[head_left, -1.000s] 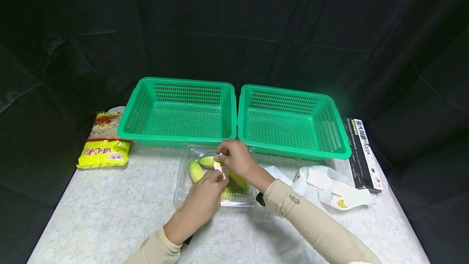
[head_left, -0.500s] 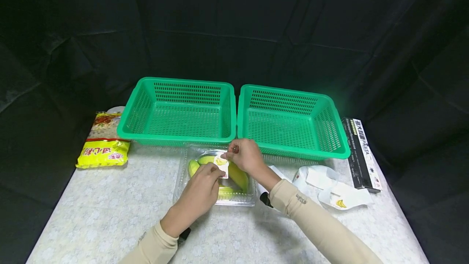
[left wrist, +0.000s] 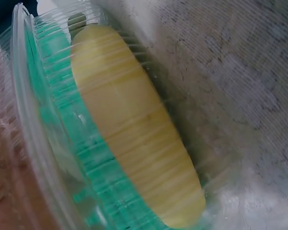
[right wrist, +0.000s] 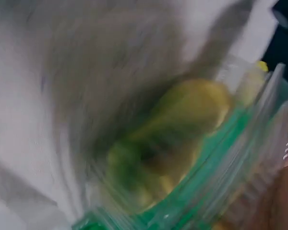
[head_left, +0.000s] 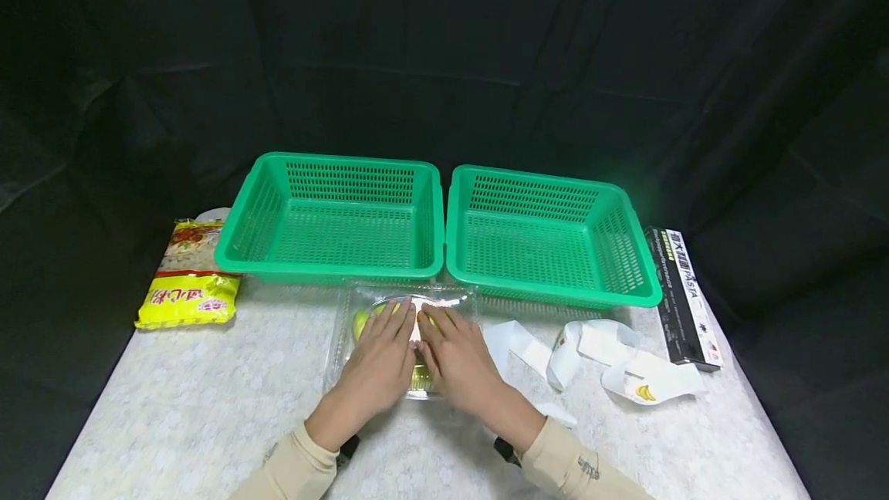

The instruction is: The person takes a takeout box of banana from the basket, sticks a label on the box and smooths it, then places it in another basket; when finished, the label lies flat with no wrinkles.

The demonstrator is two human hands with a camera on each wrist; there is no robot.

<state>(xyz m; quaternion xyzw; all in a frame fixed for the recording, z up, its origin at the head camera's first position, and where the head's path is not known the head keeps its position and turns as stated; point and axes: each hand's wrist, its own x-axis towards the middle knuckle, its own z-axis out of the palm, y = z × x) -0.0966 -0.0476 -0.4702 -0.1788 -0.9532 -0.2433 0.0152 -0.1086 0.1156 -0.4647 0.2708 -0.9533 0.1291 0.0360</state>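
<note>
A clear plastic clamshell container [head_left: 335,357] lies closed in front of the baskets, with several yellow-green bananas [head_left: 359,322] inside. My left hand [head_left: 375,365] rests on its lid with fingers extended. Beside it, my right hand [head_left: 461,361] lies on the lid too, fingers extended, the thumbs close together. Between the fingers shows a bit of a white sticker [head_left: 417,305] on the lid, mostly covered. Through the ridged side wall, the left wrist view shows one banana [left wrist: 134,129] near. The right wrist view is blurred, with banana ends [right wrist: 192,108] behind the plastic.
Two green baskets [head_left: 329,272] [head_left: 556,295] stand side by side behind the container. A yellow pasta bag [head_left: 184,299] lies at the left, a black and white pasta box [head_left: 684,299] at the right. A curled strip of label paper [head_left: 607,342] lies right of the container.
Earlier both hands pinched the banana-picture sticker over the lid. The fingers have let go and now lie extended on the lid over it. The right hand has shifted down towards me.
</note>
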